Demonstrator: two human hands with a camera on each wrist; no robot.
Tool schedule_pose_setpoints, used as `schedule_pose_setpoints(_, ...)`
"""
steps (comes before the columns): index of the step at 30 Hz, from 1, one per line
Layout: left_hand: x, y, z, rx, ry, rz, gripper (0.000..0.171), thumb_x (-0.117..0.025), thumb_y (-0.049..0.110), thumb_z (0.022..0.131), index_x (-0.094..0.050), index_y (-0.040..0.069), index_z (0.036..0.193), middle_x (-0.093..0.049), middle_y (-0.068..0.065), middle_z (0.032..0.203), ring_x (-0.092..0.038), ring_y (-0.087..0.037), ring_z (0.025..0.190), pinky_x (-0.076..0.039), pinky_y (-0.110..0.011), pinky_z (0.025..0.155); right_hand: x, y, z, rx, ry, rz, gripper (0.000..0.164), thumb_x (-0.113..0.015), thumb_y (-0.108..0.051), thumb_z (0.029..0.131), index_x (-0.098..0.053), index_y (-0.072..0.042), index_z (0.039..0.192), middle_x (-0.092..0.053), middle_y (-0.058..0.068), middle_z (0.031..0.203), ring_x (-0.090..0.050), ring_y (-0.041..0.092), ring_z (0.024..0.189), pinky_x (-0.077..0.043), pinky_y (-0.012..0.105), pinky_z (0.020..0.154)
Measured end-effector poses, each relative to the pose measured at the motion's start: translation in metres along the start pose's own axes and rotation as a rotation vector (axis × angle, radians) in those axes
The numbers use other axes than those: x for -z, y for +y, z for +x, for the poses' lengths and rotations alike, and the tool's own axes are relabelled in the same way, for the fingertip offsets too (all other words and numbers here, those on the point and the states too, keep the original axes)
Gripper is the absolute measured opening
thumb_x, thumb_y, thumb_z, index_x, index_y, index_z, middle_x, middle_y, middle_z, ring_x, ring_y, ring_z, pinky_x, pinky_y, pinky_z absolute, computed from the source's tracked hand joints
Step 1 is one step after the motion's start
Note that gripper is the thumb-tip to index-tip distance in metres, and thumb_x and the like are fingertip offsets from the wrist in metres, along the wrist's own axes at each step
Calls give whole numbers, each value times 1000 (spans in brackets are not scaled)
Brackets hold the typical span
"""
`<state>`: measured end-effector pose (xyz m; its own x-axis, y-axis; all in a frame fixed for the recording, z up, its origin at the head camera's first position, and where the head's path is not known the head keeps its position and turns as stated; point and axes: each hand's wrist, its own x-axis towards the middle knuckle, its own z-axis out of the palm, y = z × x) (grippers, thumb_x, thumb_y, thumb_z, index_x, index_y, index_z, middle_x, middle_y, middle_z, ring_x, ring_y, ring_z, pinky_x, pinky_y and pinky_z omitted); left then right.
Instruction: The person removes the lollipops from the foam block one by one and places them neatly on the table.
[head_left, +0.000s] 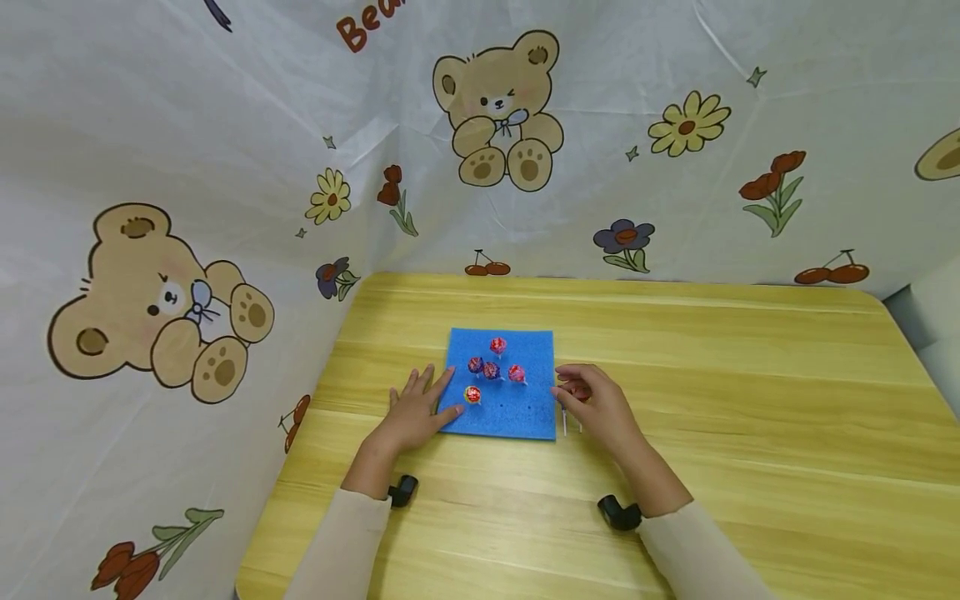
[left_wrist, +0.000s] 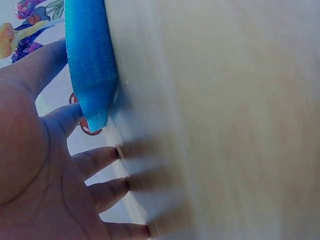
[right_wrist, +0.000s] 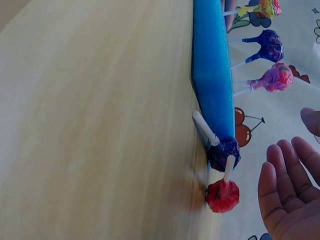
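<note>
While left hand [head_left: 415,410] presses flat on blue foam pad [head_left: 504,417], fingers straight, right hand [head_left: 596,406] hovers relaxed over loose lollipops [right_wrist: 223,192] on desk [head_left: 750,400].

Loose lollipops [head_left: 572,408] mostly hidden under right hand [head_left: 596,408], foam holes too small.

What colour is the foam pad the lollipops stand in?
Blue; the foam pad shows best in the head view.
</note>
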<state>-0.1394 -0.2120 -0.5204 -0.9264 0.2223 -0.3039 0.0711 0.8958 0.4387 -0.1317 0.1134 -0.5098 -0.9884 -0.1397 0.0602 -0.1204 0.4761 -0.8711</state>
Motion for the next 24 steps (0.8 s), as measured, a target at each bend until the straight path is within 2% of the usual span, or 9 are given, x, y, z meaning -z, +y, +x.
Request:
schedule_pose_setpoints(8,0,1,-1,-4,13,-17,77,-54,60,98,-20,35,162,-10,-13,172,3,-40,158,2,-78,116,-10,-8,9,48,-37,-31,39,-73,-18,94,-65,-4,129,-68,11,119,-67,24,103,-59,40,89)
schedule_pose_setpoints(17,1,3,-1,-7,10,-13,77,-54,60,98,-20,34,162,-9,-13,172,3,-40,158,2,-78,116,-21,-13,19,64,-64,-46,38,-73,-19,95,-65,-3,128,-68,11,120,-67,26,110,-57,44,96)
schedule_pose_setpoints(24,0,3,-1,-3,10,-5,76,-54,59,99,-20,34,162,-10,-13,172,3,-41,158,1,-78,116,-32,-15,24,43,-89,-42,37,-74,-24,94,-66,-10,127,-67,6,121,-65,23,111,-56,42,97)
